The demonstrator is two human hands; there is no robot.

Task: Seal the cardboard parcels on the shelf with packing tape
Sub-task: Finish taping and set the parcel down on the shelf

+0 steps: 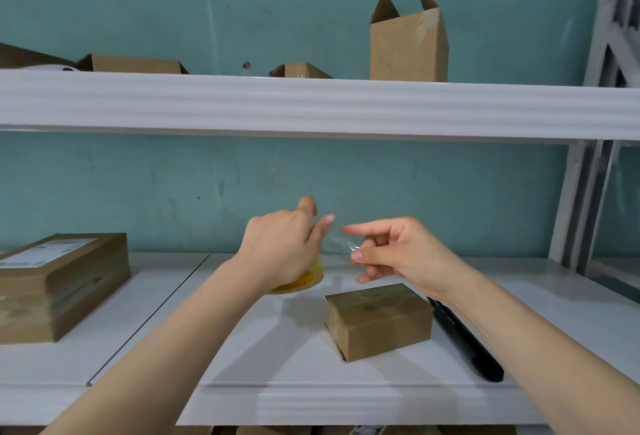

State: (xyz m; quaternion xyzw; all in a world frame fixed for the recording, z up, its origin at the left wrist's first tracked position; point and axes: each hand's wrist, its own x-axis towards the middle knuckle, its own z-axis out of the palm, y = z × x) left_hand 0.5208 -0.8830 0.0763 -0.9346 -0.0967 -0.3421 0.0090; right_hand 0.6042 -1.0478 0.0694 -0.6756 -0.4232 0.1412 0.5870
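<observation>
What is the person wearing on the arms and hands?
Nothing visible: the left hand and right hand are gloveless, with no rings on the fingers that show, and left forearm and right forearm are bare, without sleeves, watch or bracelet.

Two slender forearms, bare as far as they show; the left hand and right hand have short rounded fingernails.

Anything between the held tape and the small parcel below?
Nothing visible. The left hand grips the tape roll, the right hand pinches its strip, and only air separates them from the small parcel; the black tool lies beside it.
</observation>
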